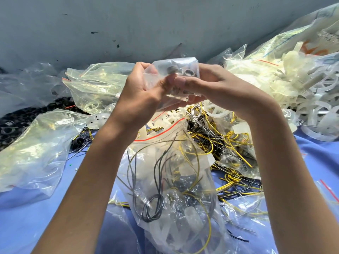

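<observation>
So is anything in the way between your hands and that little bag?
No, nothing visible. The left hand and the right hand both grip the small clear bag directly. Only the bag's own plastic lies between the hands and the grey rings inside it.

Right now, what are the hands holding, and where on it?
A small clear bag with grey rings inside; the left hand grips its left side, the right hand its right side.
</observation>
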Available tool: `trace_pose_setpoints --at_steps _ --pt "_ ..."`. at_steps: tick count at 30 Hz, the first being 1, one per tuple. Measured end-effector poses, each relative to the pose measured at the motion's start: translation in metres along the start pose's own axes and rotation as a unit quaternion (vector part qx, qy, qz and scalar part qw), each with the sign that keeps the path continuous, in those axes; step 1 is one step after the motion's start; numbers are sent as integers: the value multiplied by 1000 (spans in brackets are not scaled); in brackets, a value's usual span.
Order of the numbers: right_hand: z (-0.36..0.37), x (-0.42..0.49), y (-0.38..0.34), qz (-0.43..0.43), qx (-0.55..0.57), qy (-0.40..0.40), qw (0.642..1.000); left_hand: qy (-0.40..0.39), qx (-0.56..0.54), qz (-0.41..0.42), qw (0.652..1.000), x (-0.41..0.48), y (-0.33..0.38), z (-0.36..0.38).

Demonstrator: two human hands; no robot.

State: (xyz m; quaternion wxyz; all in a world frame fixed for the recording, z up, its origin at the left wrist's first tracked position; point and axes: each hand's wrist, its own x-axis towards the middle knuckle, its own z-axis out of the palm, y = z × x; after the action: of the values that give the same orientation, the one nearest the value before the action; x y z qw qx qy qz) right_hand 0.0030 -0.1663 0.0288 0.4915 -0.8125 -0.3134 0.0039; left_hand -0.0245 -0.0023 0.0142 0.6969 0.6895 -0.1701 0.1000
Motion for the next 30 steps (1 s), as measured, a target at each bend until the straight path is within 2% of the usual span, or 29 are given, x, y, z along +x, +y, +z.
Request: trace_pose_setpoints --at_steps 4,10,13,15,17,19,22,26,30 --pt "4 3 -1 -5 13 -2 1000 16 36 -7 999 2 -3 -3" --pt "7 4 -1 -33 86 22 995 -4 9 -1 1000 1 0 -3" --pt "8 6 2 -37 56 51 996 -43 12 -44 998 2 0 -15" --pt "8 8 4 -34 44 53 997 -80 79 -81 990 1 -2 -30" --pt "7 8 5 -35 20 74 996 -127 196 -109 966 0 -4 -47" --pt "4 9 6 -30 16 98 995 -217 287 -118 926 -3 -3 -60" --pt "2 9 9 -12 35 109 993 -333 358 -130 863 -6 -3 -63" --pt "4 11 12 4 21 61 998 -380 388 -132 829 -4 -7 -54" --pt "9 8 9 16 27 6 999 -373 424 -134 815 -4 -6 -60"
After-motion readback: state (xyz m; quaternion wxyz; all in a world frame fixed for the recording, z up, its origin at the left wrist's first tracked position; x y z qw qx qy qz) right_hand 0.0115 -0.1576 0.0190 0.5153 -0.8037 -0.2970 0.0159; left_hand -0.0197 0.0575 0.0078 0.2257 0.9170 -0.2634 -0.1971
